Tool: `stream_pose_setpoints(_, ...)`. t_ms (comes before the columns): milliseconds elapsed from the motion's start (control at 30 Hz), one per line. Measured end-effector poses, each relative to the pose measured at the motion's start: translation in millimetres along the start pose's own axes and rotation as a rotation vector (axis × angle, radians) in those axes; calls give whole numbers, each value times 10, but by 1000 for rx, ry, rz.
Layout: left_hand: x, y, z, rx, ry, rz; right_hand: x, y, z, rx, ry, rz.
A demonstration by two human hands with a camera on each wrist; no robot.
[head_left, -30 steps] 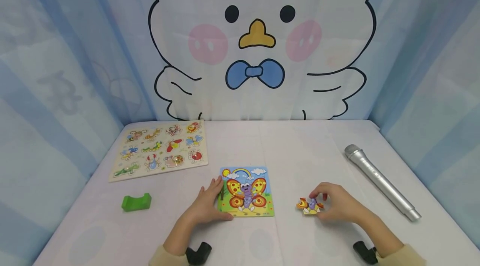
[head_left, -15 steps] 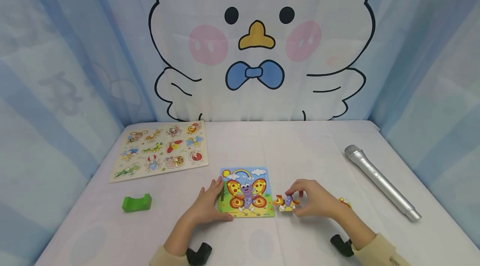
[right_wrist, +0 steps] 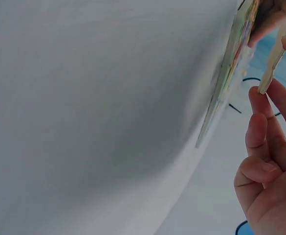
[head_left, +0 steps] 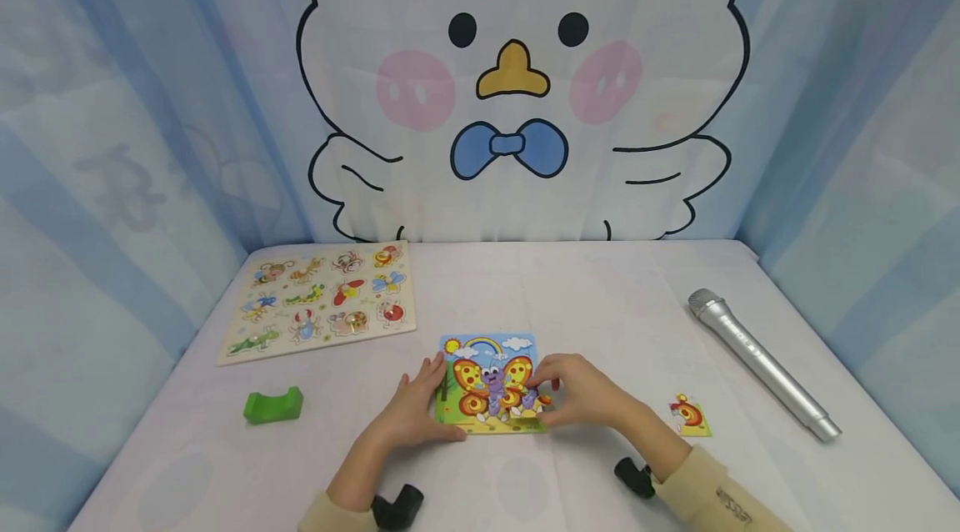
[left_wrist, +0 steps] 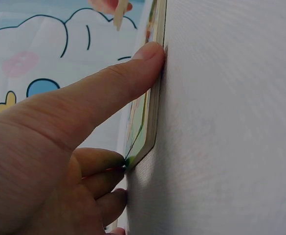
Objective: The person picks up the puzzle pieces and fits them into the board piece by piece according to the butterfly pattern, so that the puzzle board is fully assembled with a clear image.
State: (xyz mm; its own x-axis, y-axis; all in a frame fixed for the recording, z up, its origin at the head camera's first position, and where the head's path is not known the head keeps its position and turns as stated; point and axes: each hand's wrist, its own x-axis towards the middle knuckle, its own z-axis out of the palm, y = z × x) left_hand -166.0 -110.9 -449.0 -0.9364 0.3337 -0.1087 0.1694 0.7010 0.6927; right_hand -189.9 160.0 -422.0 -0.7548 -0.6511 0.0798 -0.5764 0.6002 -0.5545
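Note:
A square butterfly jigsaw board (head_left: 491,425) lies flat on the white table. My left hand (head_left: 414,409) rests at its near left corner, the straight thumb (left_wrist: 147,54) pressing on the front edge and the fingers touching the left side. Between thumb and fingers, my right hand (head_left: 581,390) pinches a thin wooden jigsaw piece (head_left: 525,409) printed with purple, orange and white. It is tilted above the board's lower right part, and the right wrist view shows a gap between the piece (right_wrist: 274,61) and the board (right_wrist: 221,83).
Another jigsaw piece (head_left: 688,417) lies right of my right hand. A silver microphone (head_left: 765,365) lies further right. At the left are a green block (head_left: 273,406) with a curved top and a wooden insect puzzle board (head_left: 322,298). A printed curtain (head_left: 517,207) stands behind the table.
My right hand has moved left, carrying the jigsaw piece from the table's right side to over the board. The other piece has come into view behind it. My left hand has stayed put.

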Motion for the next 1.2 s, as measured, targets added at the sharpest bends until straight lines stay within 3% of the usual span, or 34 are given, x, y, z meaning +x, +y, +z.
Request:
stream_pose_setpoints(667, -12, 16, -21, 1, -11, 20, 357, -247, 201, -173, -96, 19)
stream_pose_setpoints(900, -8, 17, -15, -8, -19, 11, 386, -309, 225, -244, -119, 48)
stream_pose_setpoints(1200, 4, 15, -12, -4, -17, -11, 399, -330, 249, -248, -134, 96)
